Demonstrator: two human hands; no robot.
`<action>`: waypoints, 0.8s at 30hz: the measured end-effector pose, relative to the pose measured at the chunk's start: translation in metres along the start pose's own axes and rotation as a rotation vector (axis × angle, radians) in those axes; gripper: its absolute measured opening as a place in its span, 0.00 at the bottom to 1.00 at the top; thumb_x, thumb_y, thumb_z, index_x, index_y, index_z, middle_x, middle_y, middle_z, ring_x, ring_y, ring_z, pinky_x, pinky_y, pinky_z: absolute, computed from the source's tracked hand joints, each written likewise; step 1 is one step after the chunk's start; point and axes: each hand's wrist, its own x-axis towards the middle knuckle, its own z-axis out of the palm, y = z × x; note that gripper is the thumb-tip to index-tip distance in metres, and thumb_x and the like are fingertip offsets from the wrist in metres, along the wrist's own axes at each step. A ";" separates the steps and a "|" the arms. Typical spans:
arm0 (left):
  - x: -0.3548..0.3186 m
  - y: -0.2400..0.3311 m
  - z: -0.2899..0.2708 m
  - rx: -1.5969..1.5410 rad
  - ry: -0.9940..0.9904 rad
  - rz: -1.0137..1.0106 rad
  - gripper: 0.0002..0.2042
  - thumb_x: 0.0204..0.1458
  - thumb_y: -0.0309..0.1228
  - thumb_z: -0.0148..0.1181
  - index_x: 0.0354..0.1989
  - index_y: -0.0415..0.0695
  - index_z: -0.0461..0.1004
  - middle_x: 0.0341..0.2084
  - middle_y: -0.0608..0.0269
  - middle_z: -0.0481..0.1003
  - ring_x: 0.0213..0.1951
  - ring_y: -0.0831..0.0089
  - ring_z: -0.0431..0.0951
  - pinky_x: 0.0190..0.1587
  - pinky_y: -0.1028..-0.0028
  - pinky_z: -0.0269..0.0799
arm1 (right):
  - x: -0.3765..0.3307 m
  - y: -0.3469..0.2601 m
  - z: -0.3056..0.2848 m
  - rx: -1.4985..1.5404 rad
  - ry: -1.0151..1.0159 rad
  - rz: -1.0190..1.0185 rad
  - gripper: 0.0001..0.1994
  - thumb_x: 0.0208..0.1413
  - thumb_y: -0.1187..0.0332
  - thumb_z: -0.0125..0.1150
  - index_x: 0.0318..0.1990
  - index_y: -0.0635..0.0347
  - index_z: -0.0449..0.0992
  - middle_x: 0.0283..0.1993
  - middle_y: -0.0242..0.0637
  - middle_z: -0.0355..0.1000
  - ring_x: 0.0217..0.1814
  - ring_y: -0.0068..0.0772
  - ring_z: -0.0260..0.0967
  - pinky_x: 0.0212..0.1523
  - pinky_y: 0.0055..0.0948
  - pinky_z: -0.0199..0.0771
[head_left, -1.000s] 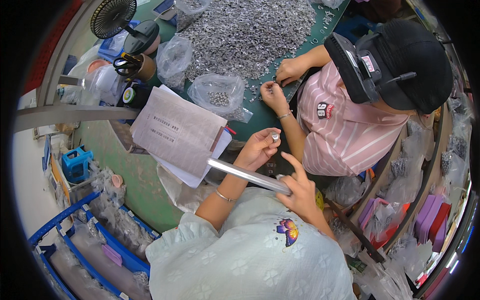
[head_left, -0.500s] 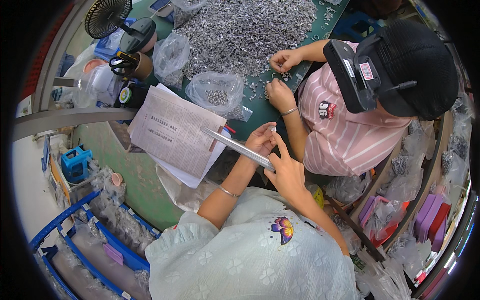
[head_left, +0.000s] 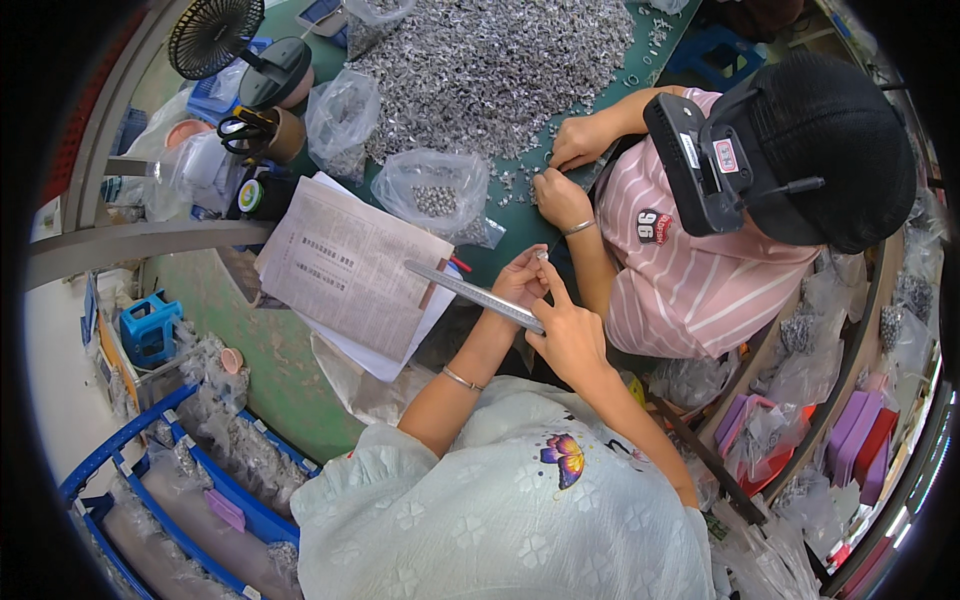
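I see right hand [head_left: 572,335] gripping metal rod [head_left: 474,295]; left hand [head_left: 521,282] pinches what looks like a small metal ring [head_left: 541,256].

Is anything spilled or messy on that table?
Yes. A big heap of small metal parts lies loose across the green table, and some have strayed out near the co-worker's hands. The stack of papers sits crooked, hanging past the table's edge. The rest looks in order.
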 end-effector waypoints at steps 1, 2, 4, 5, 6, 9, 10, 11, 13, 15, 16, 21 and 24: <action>0.000 0.000 -0.001 -0.009 0.011 -0.008 0.14 0.54 0.20 0.50 0.49 0.43 0.67 0.31 0.60 0.73 0.35 0.72 0.74 0.39 0.74 0.74 | 0.001 0.001 0.001 0.001 -0.006 0.002 0.11 0.30 0.72 0.65 0.25 0.63 0.71 0.64 0.41 0.55 0.26 0.50 0.72 0.26 0.42 0.72; 0.000 0.000 -0.002 -0.018 0.022 -0.016 0.14 0.54 0.20 0.50 0.49 0.43 0.67 0.32 0.60 0.73 0.35 0.72 0.74 0.39 0.74 0.74 | 0.002 0.002 0.002 0.003 -0.012 0.003 0.11 0.30 0.72 0.65 0.25 0.63 0.71 0.64 0.41 0.55 0.26 0.50 0.72 0.26 0.42 0.72; 0.000 0.001 -0.004 -0.006 0.027 -0.009 0.14 0.54 0.20 0.50 0.49 0.43 0.67 0.32 0.60 0.73 0.35 0.72 0.75 0.39 0.74 0.74 | 0.003 0.004 0.002 0.006 -0.017 0.001 0.11 0.30 0.72 0.65 0.25 0.63 0.71 0.64 0.41 0.55 0.26 0.50 0.72 0.26 0.42 0.72; 0.000 0.001 0.002 0.000 0.029 -0.008 0.14 0.54 0.20 0.50 0.49 0.43 0.67 0.32 0.60 0.73 0.35 0.72 0.75 0.39 0.74 0.74 | 0.003 0.004 0.003 0.009 -0.014 0.000 0.11 0.30 0.71 0.65 0.25 0.63 0.71 0.64 0.40 0.55 0.26 0.50 0.72 0.26 0.43 0.72; 0.000 0.001 0.008 0.041 0.095 0.005 0.13 0.54 0.21 0.50 0.48 0.42 0.68 0.30 0.62 0.72 0.33 0.74 0.73 0.38 0.76 0.73 | 0.003 0.005 0.003 0.010 -0.014 0.001 0.11 0.30 0.71 0.65 0.25 0.63 0.71 0.64 0.40 0.55 0.26 0.50 0.72 0.26 0.43 0.72; -0.001 0.000 0.018 0.106 0.195 0.035 0.11 0.55 0.23 0.50 0.47 0.40 0.70 0.27 0.66 0.71 0.28 0.79 0.69 0.35 0.79 0.71 | 0.005 0.004 0.002 0.012 -0.018 0.005 0.11 0.30 0.71 0.65 0.25 0.63 0.71 0.64 0.40 0.55 0.26 0.51 0.72 0.27 0.43 0.72; 0.000 0.000 0.017 0.091 0.163 0.034 0.11 0.55 0.23 0.50 0.47 0.40 0.70 0.27 0.65 0.70 0.28 0.79 0.69 0.35 0.79 0.71 | 0.005 0.004 0.002 0.011 -0.018 0.006 0.11 0.30 0.71 0.65 0.25 0.63 0.72 0.64 0.41 0.55 0.26 0.51 0.72 0.27 0.43 0.72; 0.000 0.001 0.017 0.077 0.132 0.034 0.11 0.55 0.23 0.50 0.47 0.40 0.70 0.27 0.65 0.70 0.28 0.78 0.69 0.35 0.79 0.71 | 0.005 0.003 0.001 0.010 -0.017 0.005 0.11 0.31 0.71 0.65 0.25 0.62 0.71 0.63 0.41 0.55 0.26 0.51 0.72 0.27 0.42 0.72; 0.000 0.001 0.017 0.081 0.151 0.036 0.11 0.55 0.24 0.50 0.47 0.40 0.69 0.27 0.65 0.70 0.27 0.78 0.69 0.34 0.79 0.70 | 0.006 0.003 0.001 -0.008 -0.022 -0.007 0.11 0.31 0.70 0.66 0.26 0.62 0.72 0.63 0.42 0.55 0.26 0.49 0.72 0.27 0.41 0.73; 0.001 0.001 0.017 0.091 0.167 0.035 0.11 0.55 0.24 0.50 0.47 0.40 0.69 0.26 0.65 0.70 0.27 0.79 0.69 0.34 0.79 0.70 | 0.007 0.003 0.001 -0.033 -0.036 -0.021 0.12 0.32 0.70 0.66 0.28 0.62 0.74 0.63 0.44 0.55 0.26 0.47 0.73 0.26 0.40 0.74; 0.001 0.002 0.017 0.100 0.173 0.034 0.11 0.55 0.24 0.50 0.47 0.40 0.69 0.26 0.65 0.70 0.27 0.79 0.69 0.34 0.79 0.70 | 0.008 0.003 0.000 -0.041 -0.042 -0.025 0.12 0.33 0.69 0.66 0.28 0.61 0.74 0.63 0.44 0.55 0.26 0.46 0.73 0.26 0.39 0.74; 0.000 0.003 0.018 0.077 0.160 0.016 0.11 0.55 0.24 0.50 0.46 0.40 0.69 0.25 0.65 0.70 0.27 0.78 0.69 0.34 0.79 0.71 | 0.007 0.002 0.003 -0.007 0.006 -0.025 0.11 0.32 0.70 0.65 0.26 0.62 0.72 0.63 0.41 0.56 0.25 0.49 0.72 0.26 0.41 0.72; 0.000 0.004 0.018 0.080 0.161 0.025 0.11 0.55 0.24 0.50 0.46 0.40 0.69 0.25 0.65 0.70 0.27 0.78 0.69 0.34 0.78 0.71 | 0.007 0.001 0.002 0.011 0.007 -0.009 0.11 0.31 0.70 0.65 0.24 0.62 0.71 0.63 0.39 0.57 0.26 0.49 0.71 0.27 0.42 0.71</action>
